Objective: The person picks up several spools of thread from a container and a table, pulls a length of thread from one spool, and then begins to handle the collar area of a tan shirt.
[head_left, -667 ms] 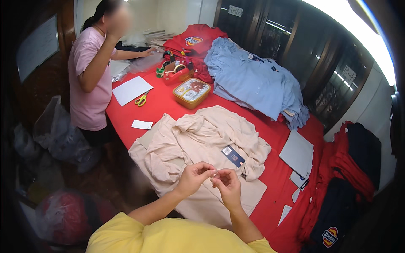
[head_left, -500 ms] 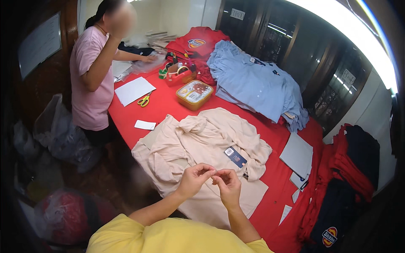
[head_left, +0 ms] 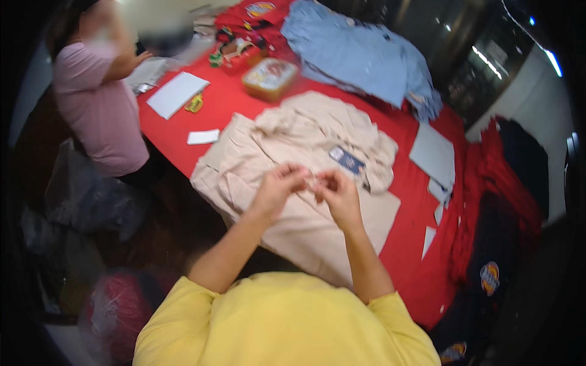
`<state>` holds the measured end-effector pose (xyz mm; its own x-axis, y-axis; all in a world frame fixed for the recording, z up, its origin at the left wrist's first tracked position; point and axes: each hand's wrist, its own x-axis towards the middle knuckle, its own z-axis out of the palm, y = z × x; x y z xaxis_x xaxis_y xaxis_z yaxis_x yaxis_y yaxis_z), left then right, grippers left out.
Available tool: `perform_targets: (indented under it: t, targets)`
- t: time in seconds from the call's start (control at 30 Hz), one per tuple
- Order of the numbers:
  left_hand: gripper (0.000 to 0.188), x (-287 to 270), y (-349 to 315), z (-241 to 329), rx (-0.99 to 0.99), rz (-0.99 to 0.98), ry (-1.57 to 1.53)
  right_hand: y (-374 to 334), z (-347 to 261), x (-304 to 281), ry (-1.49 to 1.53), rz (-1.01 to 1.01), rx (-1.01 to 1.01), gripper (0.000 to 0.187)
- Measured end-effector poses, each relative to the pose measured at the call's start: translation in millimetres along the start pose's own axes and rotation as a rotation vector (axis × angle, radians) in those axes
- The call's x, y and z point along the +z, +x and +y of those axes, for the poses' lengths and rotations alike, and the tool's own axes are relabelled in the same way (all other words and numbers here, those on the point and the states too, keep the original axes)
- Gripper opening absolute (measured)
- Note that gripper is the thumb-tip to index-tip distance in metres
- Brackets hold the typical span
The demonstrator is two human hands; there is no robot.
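Above a beige collared-looking garment (head_left: 317, 131) spread on the red-covered table, my left hand (head_left: 276, 190) and my right hand (head_left: 339, 196) meet fingertip to fingertip. Both are pinched closed. Whatever sits between the fingers is too small and blurred to name. Just beyond them a dark blue hang tag (head_left: 348, 160) lies on the garment. To the left of the cloth rests a small white card (head_left: 203, 137).
Farther back stand a lidded plastic tub (head_left: 270, 79), a red tape dispenser (head_left: 239, 56), yellow scissors (head_left: 195, 103) and white paper (head_left: 177, 94). Light blue shirts (head_left: 360, 55) are piled behind. Grey sheets (head_left: 433, 155) lie right. A person in pink (head_left: 97, 104) stands at the left.
My view has shifted, so the table sits higher and my torso shows more. My fingertips have drawn slightly apart, still pinched. The garment appears to lie as before.
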<state>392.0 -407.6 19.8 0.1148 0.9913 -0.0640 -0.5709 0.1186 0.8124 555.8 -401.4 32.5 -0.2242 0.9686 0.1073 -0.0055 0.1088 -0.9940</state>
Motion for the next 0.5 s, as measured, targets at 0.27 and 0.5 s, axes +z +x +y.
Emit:
perform_targets:
  t: [0.27,0.5]
  targets:
    - [0.011,-13.6,13.8,28.9,-0.152,0.019,-0.286,-11.4,-2.0,-38.9,0.447,0.265,-0.089,0.012]
    - [0.011,-58.7,24.6,10.7,-0.101,0.144,-0.573,-53.4,12.3,-55.3,0.918,0.565,0.008,0.011]
